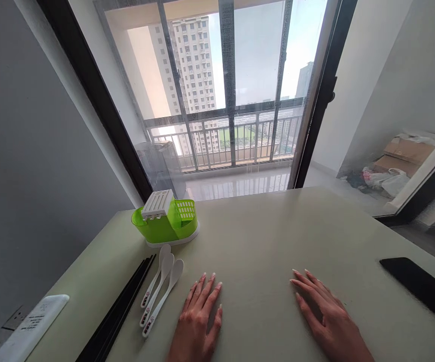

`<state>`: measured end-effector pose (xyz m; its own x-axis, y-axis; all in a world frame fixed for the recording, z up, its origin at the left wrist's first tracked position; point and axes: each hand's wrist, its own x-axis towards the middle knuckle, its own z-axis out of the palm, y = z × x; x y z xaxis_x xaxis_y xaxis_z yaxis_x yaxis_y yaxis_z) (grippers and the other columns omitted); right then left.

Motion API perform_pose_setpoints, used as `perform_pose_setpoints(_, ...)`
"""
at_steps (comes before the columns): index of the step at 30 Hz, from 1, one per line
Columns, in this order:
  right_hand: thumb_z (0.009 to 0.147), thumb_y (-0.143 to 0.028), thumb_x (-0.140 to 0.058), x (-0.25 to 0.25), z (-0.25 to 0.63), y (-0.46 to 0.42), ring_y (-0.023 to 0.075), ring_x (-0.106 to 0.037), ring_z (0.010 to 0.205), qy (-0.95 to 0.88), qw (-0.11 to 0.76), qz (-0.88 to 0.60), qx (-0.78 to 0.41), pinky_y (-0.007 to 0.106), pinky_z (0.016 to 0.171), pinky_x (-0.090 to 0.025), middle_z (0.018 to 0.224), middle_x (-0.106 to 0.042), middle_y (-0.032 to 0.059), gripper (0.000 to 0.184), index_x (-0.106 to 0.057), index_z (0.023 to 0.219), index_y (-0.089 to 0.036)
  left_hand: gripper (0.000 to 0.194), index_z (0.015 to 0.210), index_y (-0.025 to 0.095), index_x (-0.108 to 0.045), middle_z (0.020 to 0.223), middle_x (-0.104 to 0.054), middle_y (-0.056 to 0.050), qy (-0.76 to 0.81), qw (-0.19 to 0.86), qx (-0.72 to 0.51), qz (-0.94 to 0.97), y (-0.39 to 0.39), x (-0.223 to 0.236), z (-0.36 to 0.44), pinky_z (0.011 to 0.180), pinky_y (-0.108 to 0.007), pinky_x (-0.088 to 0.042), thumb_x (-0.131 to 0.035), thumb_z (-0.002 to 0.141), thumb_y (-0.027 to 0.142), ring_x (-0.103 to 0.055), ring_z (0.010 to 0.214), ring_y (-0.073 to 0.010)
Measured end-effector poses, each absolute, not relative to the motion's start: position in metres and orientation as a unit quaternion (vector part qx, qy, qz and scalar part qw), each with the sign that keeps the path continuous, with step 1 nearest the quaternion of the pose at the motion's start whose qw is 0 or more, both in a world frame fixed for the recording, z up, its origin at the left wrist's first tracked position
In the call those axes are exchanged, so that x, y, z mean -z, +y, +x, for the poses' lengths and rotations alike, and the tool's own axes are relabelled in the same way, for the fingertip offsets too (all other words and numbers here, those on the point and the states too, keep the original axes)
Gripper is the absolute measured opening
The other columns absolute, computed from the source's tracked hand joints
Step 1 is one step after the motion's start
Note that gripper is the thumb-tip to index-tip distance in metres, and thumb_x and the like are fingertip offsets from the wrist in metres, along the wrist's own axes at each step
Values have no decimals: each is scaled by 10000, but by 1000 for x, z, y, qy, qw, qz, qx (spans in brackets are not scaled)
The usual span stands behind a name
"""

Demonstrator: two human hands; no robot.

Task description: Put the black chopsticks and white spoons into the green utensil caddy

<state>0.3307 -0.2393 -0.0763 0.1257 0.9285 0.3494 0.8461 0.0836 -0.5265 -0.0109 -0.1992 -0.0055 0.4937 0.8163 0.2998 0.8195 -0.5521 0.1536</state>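
My left hand (200, 311) lies flat on the pale table (255, 241), palm down, fingers a little spread and holding nothing. Just left of it are three white spoons (168, 289), side by side with their bowls pointing away from me. Beyond the spoons lies a bundle of black chopsticks (121, 306). A green utensil holder (160, 226) with a white slotted top and white base stands upright farther back. On the right, my right hand (325, 311) also rests palm down on the table, empty, with its fingers apart.
A white power strip (38, 327) lies along the left edge of the table. At the right is a flat black object (421, 289) whose kind I cannot make out. Past the table's far edge are a dark-framed doorway and a balcony, with cardboard boxes (406, 153) and bags to the right.
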Motion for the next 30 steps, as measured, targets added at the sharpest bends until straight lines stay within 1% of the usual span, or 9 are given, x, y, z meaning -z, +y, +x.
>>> perform_pose_setpoints(4,1031,-469,-457,75,330,-239,293,-468,1479,-655,329,-677,-58,560,1123,-506,1541,-572,-34,400,-652,1367,-375,601,1621,383,-327,1641,-432,30,-472,9,163,-866,-199,6,-11,1207,-515,-458,-485,1049,287,-394,1530,-250)
perform_pose_setpoints(9,1026,-462,-463,76,331,-237,296,-500,1455,-659,330,-674,-49,563,1121,-511,1530,-583,-26,395,-672,1346,-365,624,1629,382,-307,1647,-418,26,-469,11,165,-867,-199,6,-11,1202,-516,-462,-487,1044,259,-392,1529,-254)
perform_pose_setpoints(17,1024,-454,-467,80,333,-238,297,-489,1464,-662,321,-676,-49,567,1131,-500,1541,-571,-27,404,-656,1370,-366,629,1631,384,-303,1645,-422,27,-471,9,167,-866,-199,8,-12,1203,-520,-459,-485,1042,257,-394,1528,-256)
perform_pose_setpoints(27,1037,-452,-447,81,332,-238,291,-466,1480,-662,333,-669,-54,583,1161,-465,1548,-565,-26,399,-647,1369,-359,620,1626,389,-313,1645,-423,35,-469,9,169,-867,-198,7,-12,1206,-515,-459,-483,1043,263,-397,1527,-253)
perform_pose_setpoints(30,1038,-452,-449,80,331,-237,291,-470,1477,-661,333,-670,-58,573,1153,-478,1548,-566,-20,399,-652,1366,-350,623,1626,392,-315,1645,-421,32,-469,11,170,-867,-198,7,-12,1196,-517,-471,-489,1041,265,-404,1523,-259)
